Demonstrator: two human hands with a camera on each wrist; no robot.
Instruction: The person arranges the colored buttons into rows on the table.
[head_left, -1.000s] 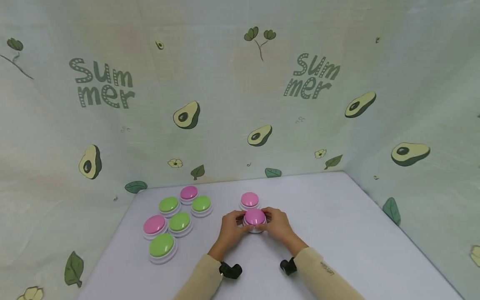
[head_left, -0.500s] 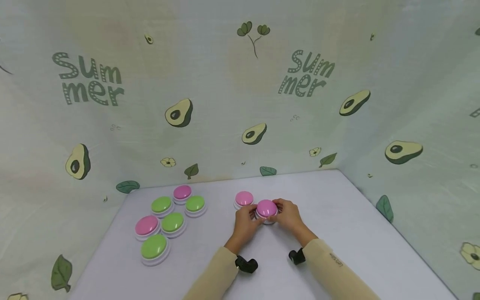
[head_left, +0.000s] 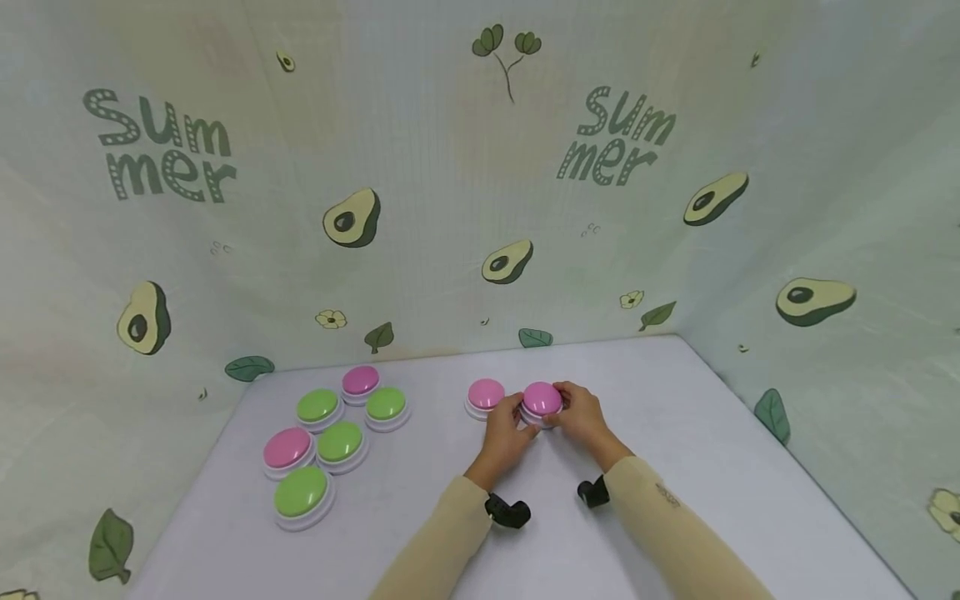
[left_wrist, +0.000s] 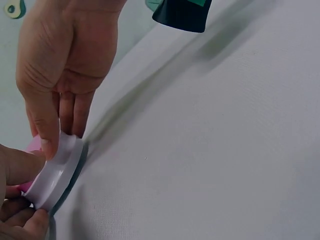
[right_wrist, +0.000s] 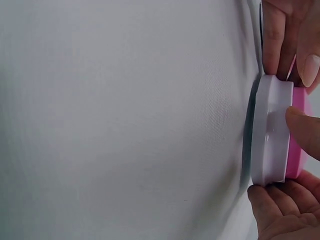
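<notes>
Both hands hold one pink push button (head_left: 542, 397) with a round white base, close to the white table. My left hand (head_left: 504, 440) grips its left side, thumb at the near edge and fingers around the base. On the opposite side my right hand (head_left: 583, 417) pinches the base between thumb and fingers. The right wrist view shows the white base (right_wrist: 272, 132) edge-on, a dark band below it. In the left wrist view the right hand (left_wrist: 70, 55) comes in from the top. Just left of the held button stands a second pink push button (head_left: 486, 393), partly behind the left fingertips.
On the left of the table (head_left: 720, 467) stands a cluster of several push buttons, including a green one (head_left: 300, 492) in front and a pink one (head_left: 361, 380) at the back. A cloth (head_left: 435, 125) printed with avocados hangs behind and along the sides.
Both hands have moved the held pink button away and to the right, from in front of the other pink button to beside it. The head view has turned slightly right.
</notes>
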